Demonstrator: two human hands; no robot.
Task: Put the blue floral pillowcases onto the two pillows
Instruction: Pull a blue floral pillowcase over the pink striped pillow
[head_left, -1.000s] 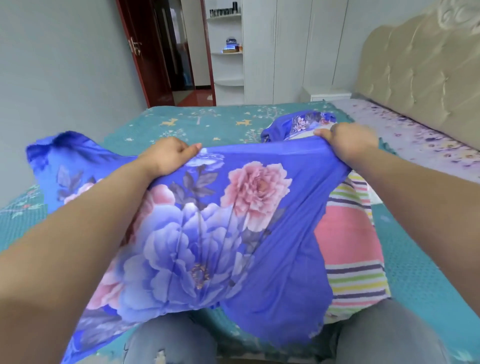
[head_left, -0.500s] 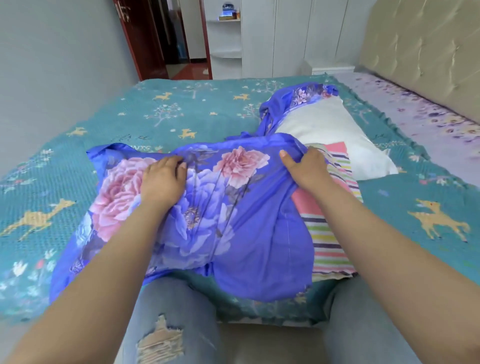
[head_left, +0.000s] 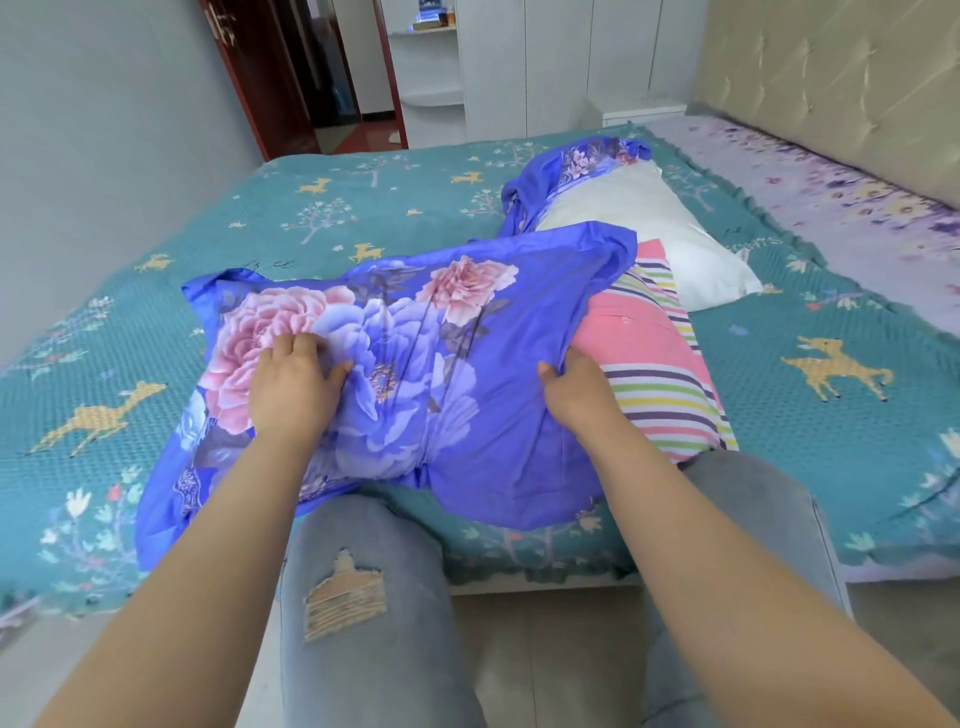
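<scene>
A blue floral pillowcase (head_left: 457, 332) covers most of a striped pink pillow (head_left: 654, 358) lying on the bed's near edge; the pillow's right end sticks out bare. My left hand (head_left: 296, 384) lies on the pink flower print, fingers bent into the fabric. My right hand (head_left: 576, 395) grips the pillowcase's open edge beside the stripes. Behind them lies a white pillow (head_left: 649, 228) with a second blue floral pillowcase (head_left: 561, 171) bunched at its far left end.
A teal bedspread (head_left: 363, 208) with deer prints covers the bed. A purple floral sheet (head_left: 831, 197) and a padded beige headboard (head_left: 857, 78) are at the right. My knees in grey jeans (head_left: 358, 597) touch the bed's front edge. White wardrobes and a red door stand behind.
The pillow and pillowcase came down from mid-air onto the bed. Both hands drew toward me, and the case now reaches farther over the striped pillow.
</scene>
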